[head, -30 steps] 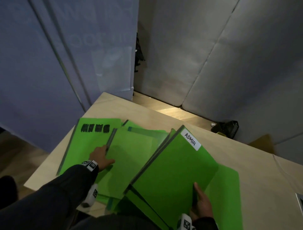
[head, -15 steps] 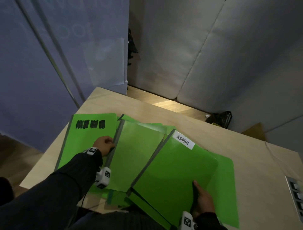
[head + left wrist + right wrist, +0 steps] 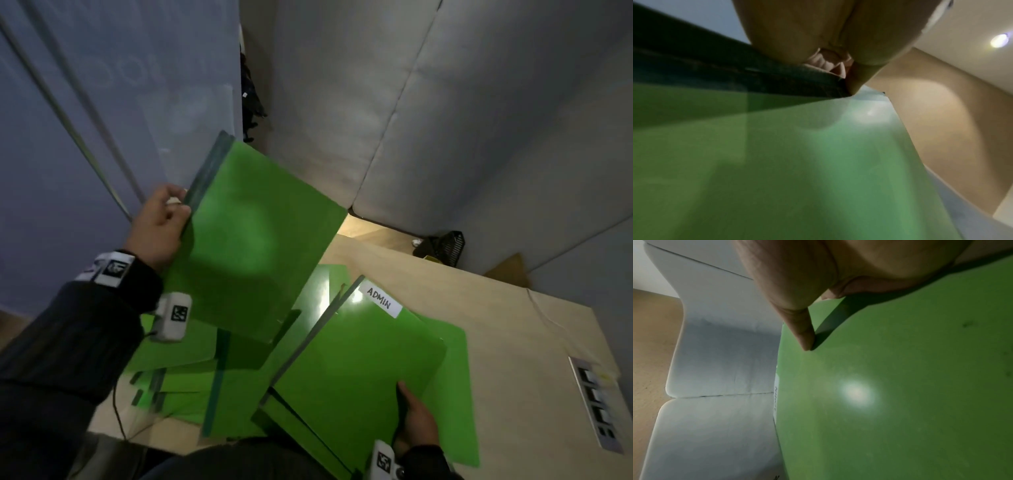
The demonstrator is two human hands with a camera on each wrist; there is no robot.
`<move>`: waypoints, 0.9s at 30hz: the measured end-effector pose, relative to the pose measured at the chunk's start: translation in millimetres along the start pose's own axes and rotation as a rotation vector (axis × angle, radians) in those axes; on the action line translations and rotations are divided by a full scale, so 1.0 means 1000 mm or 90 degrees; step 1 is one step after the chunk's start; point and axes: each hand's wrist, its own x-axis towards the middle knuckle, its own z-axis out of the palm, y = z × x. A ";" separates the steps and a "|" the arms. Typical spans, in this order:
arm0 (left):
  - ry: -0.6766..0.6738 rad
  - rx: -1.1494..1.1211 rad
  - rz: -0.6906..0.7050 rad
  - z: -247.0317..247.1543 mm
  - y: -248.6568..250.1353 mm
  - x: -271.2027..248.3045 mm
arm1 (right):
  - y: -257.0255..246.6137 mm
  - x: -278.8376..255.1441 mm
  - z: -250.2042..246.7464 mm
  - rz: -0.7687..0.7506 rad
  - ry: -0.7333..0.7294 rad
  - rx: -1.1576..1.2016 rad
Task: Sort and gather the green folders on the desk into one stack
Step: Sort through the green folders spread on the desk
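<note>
My left hand (image 3: 164,216) grips a green folder (image 3: 253,246) by its dark spine and holds it raised and tilted above the desk; in the left wrist view its fingers (image 3: 830,63) curl over the dark spine (image 3: 735,76). My right hand (image 3: 416,416) holds the near edge of a tilted bundle of green folders topped by one labelled ADMIN (image 3: 359,356), thumb on the cover. The thumb (image 3: 803,331) presses the green cover (image 3: 900,394) in the right wrist view. Several more green folders (image 3: 191,370) lie fanned on the desk beneath.
The light wooden desk (image 3: 513,342) stretches right, with a grey socket strip (image 3: 597,399) near its right edge. Grey padded panels (image 3: 445,120) stand behind the desk and a bluish partition (image 3: 85,120) on the left. A black basket (image 3: 442,246) sits beyond the far edge.
My left hand took a folder by its spine from the fanned pile and lifted it up off the desk. The right hand kept hold of the ADMIN bundle.
</note>
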 end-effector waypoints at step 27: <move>-0.262 -0.108 -0.348 0.034 -0.079 -0.078 | -0.002 -0.016 0.088 -0.109 -0.173 -0.259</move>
